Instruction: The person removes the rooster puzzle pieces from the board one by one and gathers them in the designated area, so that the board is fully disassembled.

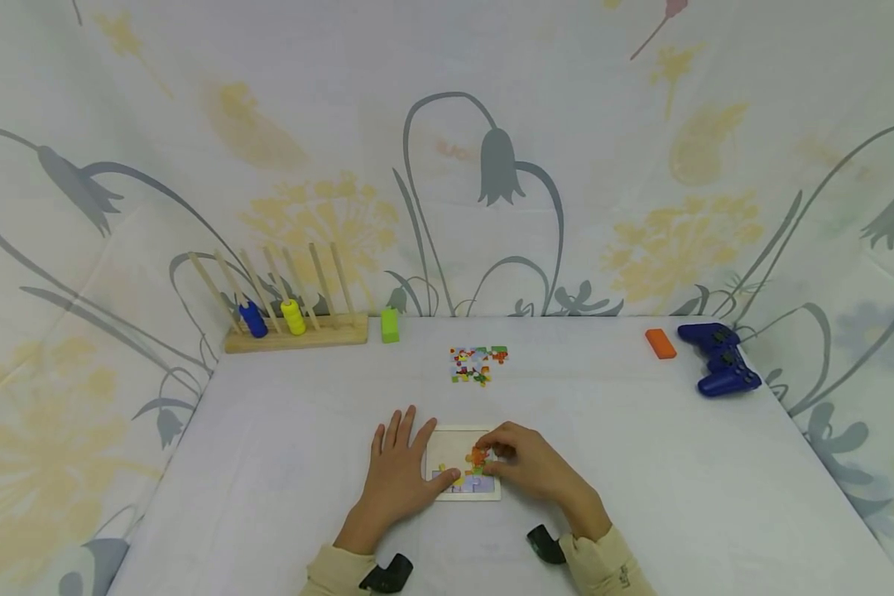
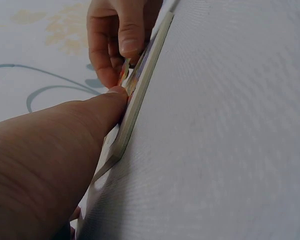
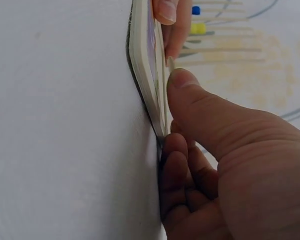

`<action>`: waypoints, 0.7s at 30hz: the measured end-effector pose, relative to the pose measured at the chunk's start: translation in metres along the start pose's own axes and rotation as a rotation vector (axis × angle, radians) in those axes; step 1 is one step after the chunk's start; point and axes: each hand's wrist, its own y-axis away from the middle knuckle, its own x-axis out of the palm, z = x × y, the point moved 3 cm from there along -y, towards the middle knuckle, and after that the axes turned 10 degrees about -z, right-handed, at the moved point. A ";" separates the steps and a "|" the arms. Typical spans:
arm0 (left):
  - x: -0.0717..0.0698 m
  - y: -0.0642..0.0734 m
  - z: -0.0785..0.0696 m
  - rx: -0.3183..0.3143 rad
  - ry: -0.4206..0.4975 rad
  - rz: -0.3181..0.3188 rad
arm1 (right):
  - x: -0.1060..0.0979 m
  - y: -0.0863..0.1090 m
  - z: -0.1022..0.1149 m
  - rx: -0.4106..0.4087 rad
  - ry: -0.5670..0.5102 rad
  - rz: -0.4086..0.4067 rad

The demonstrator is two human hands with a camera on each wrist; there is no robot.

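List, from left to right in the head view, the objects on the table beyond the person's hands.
Wooden peg rack, lime-green block, cluster of jigsaw pieces, orange block, dark blue game controller.

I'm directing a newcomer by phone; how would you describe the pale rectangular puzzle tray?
On the white table, look to the near middle, between the person's left hand and right hand. The pale rectangular puzzle tray lies there, partly filled. Unlike the multicoloured puzzle pieces beyond, it has a pale border.
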 end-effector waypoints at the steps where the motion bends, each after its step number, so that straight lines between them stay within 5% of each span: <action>1: 0.000 0.000 0.000 0.000 0.001 0.000 | 0.000 0.000 -0.002 0.006 -0.002 -0.007; 12: -0.001 0.000 -0.001 -0.013 0.002 0.006 | -0.010 -0.005 -0.022 0.108 -0.033 -0.092; 21: 0.000 0.000 -0.001 -0.014 -0.003 0.004 | -0.022 -0.031 -0.043 0.132 0.015 -0.149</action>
